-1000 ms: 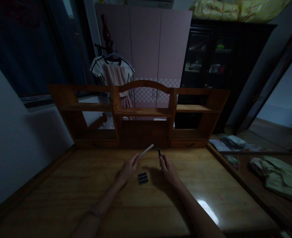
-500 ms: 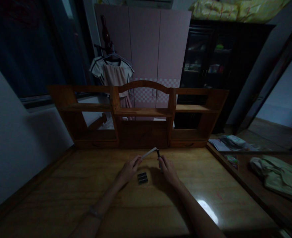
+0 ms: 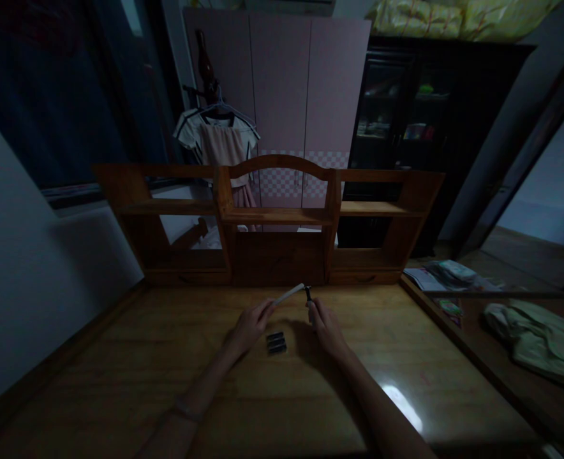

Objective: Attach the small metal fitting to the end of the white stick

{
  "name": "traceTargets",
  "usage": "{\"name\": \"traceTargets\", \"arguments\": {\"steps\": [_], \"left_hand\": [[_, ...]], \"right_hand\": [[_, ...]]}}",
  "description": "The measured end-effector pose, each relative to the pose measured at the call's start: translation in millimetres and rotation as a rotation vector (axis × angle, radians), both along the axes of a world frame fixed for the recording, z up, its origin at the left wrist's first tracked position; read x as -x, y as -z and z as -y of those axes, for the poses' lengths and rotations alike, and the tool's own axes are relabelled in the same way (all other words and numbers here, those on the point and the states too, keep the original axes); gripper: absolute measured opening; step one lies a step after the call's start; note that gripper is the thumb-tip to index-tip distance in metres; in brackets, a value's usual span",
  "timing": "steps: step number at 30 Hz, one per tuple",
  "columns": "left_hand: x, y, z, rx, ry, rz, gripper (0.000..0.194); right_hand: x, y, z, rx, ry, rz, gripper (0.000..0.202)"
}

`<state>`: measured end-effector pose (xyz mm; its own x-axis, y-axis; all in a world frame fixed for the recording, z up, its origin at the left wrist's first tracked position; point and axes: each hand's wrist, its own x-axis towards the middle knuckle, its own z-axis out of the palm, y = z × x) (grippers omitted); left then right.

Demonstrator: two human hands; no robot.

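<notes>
My left hand [image 3: 253, 324] is closed around the near end of a slim white stick [image 3: 289, 293], which slants up to the right. Its far end meets or nearly meets the dark tip of a small slender tool [image 3: 308, 294]. That tool has a paler grip, and my right hand [image 3: 326, 326] is closed on it; its exact kind is too dim to make out. Between my wrists, a small pack of three dark cylinders [image 3: 277, 343], which look like batteries, lies on the wooden desk [image 3: 177, 370].
A wooden shelf unit [image 3: 277, 217] stands along the desk's far edge. On the right, past a raised wooden rim [image 3: 454, 341], are papers [image 3: 425, 279] and a pale green cloth [image 3: 540, 338]. A wall [image 3: 9, 268] borders the left side.
My right hand has shifted very slightly to the right, and the tool's dark tip has moved a little with it. The stick's far end has moved slightly right; the cylinders lie as before.
</notes>
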<state>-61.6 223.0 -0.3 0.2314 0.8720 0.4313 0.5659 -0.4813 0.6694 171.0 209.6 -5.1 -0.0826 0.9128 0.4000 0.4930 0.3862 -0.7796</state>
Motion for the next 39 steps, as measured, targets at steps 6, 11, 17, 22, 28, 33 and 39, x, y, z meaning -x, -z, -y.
{"name": "traceTargets", "arguments": {"steps": [6,11,17,22,28,33,39], "left_hand": [[0,2.3,-2,-0.008,-0.018,0.01,0.031],[2,6.4,-3,-0.027,-0.013,0.028,0.031],[3,6.1,-4,-0.057,-0.022,0.025,0.03],[2,5.7,-2,-0.071,-0.011,0.008,0.03],[3,10.0,-5,-0.082,-0.038,0.016,0.03],[3,10.8,-6,-0.103,-0.028,0.043,0.028],[2,10.1,-6,-0.075,-0.056,0.042,0.029]], "right_hand": [[0,-0.1,1,-0.011,-0.011,-0.042,0.034],[0,1.3,0,-0.006,-0.008,-0.045,0.035],[0,-1.2,0,-0.027,-0.006,-0.047,0.034],[1,-3.1,1,-0.018,-0.004,-0.04,0.034],[0,-5.4,2,-0.031,-0.013,-0.057,0.033],[1,-3.7,0,-0.027,-0.018,-0.036,0.034],[2,-4.4,1,-0.036,-0.026,-0.078,0.034]]}}
